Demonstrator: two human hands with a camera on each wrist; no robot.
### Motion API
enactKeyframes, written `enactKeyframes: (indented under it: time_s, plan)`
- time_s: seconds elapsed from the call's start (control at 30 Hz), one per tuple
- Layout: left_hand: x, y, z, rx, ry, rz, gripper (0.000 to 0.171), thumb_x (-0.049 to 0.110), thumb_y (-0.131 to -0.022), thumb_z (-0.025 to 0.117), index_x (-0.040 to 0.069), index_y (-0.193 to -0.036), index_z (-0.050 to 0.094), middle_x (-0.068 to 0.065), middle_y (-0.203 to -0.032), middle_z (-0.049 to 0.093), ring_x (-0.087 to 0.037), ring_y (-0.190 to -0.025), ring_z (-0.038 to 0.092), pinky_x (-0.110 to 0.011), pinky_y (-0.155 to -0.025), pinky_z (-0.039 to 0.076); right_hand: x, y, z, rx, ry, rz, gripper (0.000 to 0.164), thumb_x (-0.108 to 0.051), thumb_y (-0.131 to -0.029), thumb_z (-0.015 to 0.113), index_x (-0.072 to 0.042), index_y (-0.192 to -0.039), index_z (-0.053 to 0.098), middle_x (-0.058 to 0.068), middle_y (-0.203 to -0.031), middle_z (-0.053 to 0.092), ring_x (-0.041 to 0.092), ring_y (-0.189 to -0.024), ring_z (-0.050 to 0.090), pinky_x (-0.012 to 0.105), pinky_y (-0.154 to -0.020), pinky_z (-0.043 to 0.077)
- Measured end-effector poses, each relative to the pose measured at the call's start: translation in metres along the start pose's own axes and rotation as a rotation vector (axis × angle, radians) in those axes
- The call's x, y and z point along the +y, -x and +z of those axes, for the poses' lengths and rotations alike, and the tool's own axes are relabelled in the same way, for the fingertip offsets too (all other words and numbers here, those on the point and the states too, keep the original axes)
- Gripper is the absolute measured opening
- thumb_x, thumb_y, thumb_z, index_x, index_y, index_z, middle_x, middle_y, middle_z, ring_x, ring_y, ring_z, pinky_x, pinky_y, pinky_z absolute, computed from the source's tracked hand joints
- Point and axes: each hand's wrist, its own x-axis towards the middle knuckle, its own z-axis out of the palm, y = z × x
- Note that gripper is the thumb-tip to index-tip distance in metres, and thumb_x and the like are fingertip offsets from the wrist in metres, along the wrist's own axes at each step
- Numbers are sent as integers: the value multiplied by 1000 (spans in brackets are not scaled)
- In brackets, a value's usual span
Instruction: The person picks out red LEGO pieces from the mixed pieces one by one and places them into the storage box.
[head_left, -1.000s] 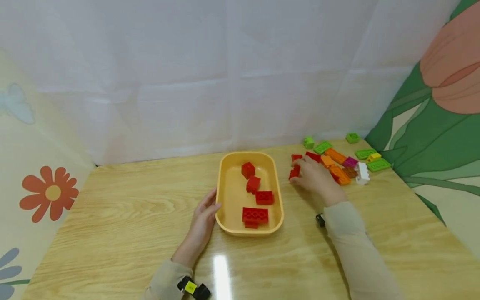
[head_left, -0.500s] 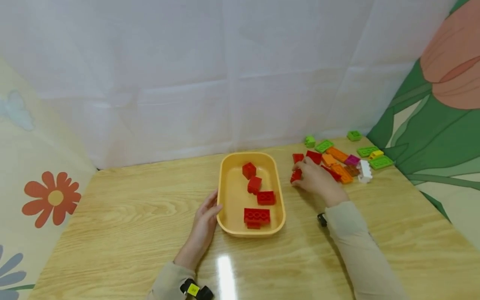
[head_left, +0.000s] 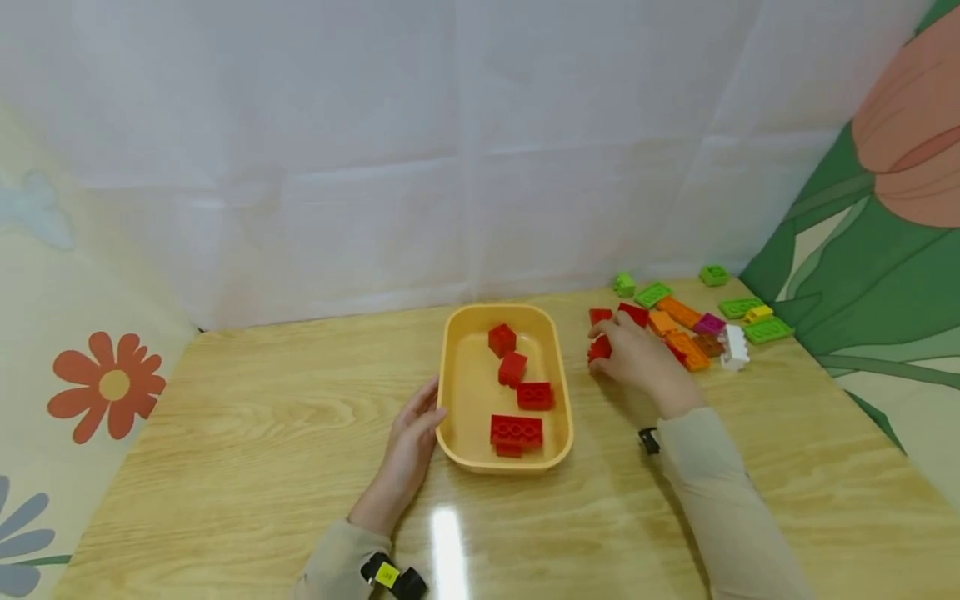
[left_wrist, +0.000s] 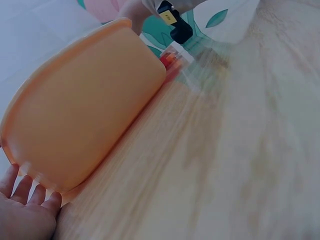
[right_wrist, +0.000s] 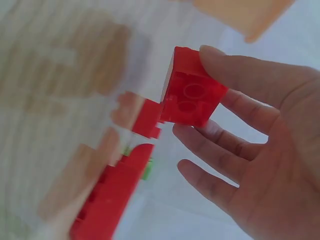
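My right hand (head_left: pixel 637 354) pinches a red brick (right_wrist: pixel 192 92) between thumb and fingers, just right of the yellow tray (head_left: pixel 506 466); whether it is clear of the bench (head_left: pixel 285 417) I can't tell. My left hand (head_left: pixel 411 433) is at the tray's left side, fingers nearly straight against its outer wall, thumb at the rim. Inside sit several red pieces (head_left: pixel 534 396); far right on the bench, loose red bricks (head_left: pixel 633 314) lie among other-coloured bricks (head_left: pixel 679 312). I'd judge this step as gathering reds; the next move calls for lifting over the tray's right rim and letting go.
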Motion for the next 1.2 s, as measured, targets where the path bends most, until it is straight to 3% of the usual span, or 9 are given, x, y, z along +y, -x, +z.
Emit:
enactKeyframes:
  time_s: [0.23,0.6,0.9,1.2]
  plan:
    - [0,-1,1,-1,-2,8,56,1,-91,45,-2,-144,31,-21,-153,30,-27,-136,32,-14,-96,43,-15,7,-18,51,-5,-39,48,-18,-86,63,0,-129,50,27,-126,44,40,-102,55,60,-89,50]
    - [1,-3,1,-1,-4,-1,55,0,-91,44,-2,-144,31,-19,-154,29,-26,-136,31,-12,-95,44,-37,23,-37,128,-19,-111,45,-18,-86,63,-2,-127,50,24,-128,45,41,-106,54,59,-88,51]
    - [2,-1,-1,5,-20,1,56,1,-91,45,-2,-145,30,-20,-155,28,-27,-137,30,-12,-95,44,-63,21,-29,212,65,-219,46,-21,-81,69,-9,-123,56,14,-124,54,29,-99,58,48,-82,57]
    - [0,-2,-1,7,1,-10,56,1,-90,46,-2,-144,33,-20,-153,31,-26,-135,34,-16,-96,44,-86,22,-18,138,84,-310,44,-15,-80,70,-12,-122,57,10,-121,57,27,-94,56,45,-82,56]
